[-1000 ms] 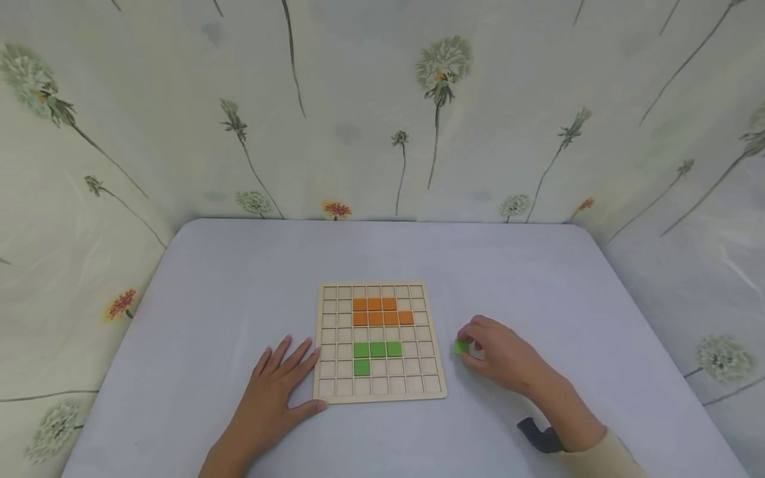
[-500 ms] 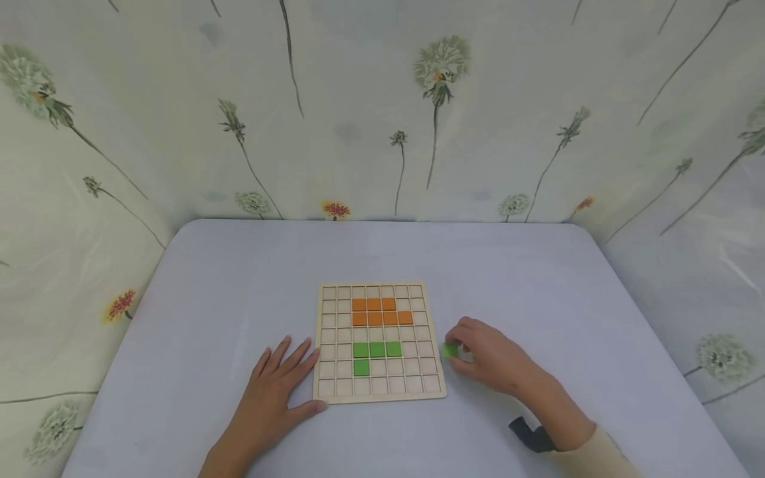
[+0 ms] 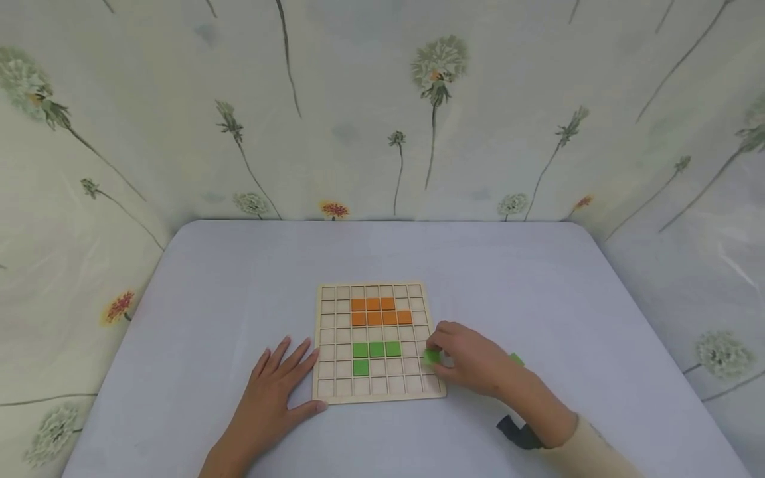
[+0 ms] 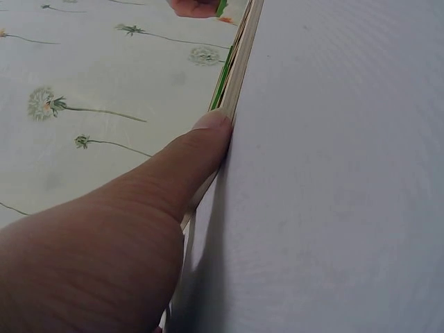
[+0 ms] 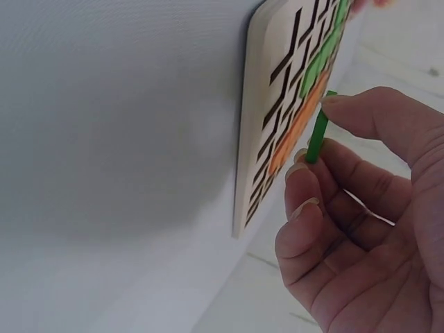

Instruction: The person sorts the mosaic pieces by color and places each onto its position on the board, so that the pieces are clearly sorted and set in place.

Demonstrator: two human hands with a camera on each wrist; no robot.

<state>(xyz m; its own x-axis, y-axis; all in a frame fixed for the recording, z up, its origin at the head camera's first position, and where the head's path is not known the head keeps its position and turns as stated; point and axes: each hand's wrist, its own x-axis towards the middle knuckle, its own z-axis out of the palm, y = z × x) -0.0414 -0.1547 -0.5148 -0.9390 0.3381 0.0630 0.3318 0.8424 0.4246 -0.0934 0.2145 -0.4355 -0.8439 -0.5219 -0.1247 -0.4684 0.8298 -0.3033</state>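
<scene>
A square wooden grid board (image 3: pixel 362 387) lies on the table. Two rows of orange tiles (image 3: pixel 374 318) sit in its upper cells. Lower down, three green tiles (image 3: pixel 376 349) form a row, with one more below the leftmost. My left hand (image 3: pixel 276 388) lies spread at the board's left side; its thumb (image 4: pixel 211 128) touches the board's edge. Over the right edge of the board, my right hand (image 3: pixel 469 358) pinches a green tile (image 5: pixel 319 135) between thumb and fingers, held above the surface.
Another green tile (image 3: pixel 516 359) lies on the table, partly hidden behind the right forearm. A dark band (image 3: pixel 518 435) shows by the right wrist. The white table (image 3: pixel 382 252) ends at a flower-patterned backdrop (image 3: pixel 346 159).
My right hand has carried the green tile leftward from the table to over the board's right edge. A second green tile has come into view behind it. The left hand stays put.
</scene>
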